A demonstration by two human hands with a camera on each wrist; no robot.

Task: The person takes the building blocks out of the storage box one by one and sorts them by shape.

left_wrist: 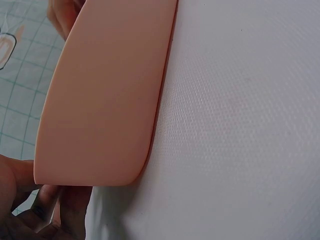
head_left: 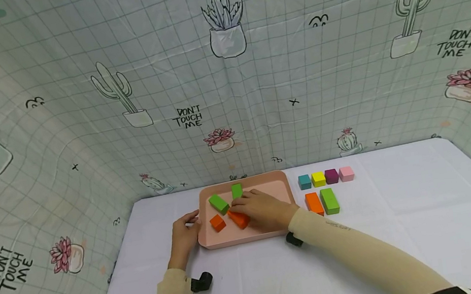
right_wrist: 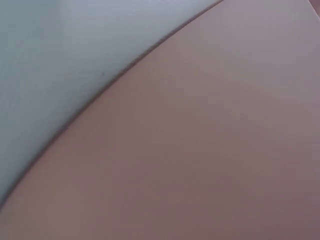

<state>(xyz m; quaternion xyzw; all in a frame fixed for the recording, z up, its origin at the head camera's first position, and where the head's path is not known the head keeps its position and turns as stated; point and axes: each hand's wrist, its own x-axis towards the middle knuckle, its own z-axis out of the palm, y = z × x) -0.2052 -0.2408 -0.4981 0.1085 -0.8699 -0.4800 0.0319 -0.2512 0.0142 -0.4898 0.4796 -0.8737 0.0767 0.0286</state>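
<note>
Currently, over the counter: reaching into the pink tray

The right hand crosses the tray's right half, fingers over the larger orange block, partly hidden beneath them; whether it is pinched or free, I cannot tell. The left hand touches the tray's left end, its grip likewise unclear. 2 green blocks lie beyond, 1 orange cube to the left.

Salmon pink on tray. Green, orange on blocks. Teal, yellow, purple, pink on cubes. White on table. Grid, cactus print on backdrop.
</note>
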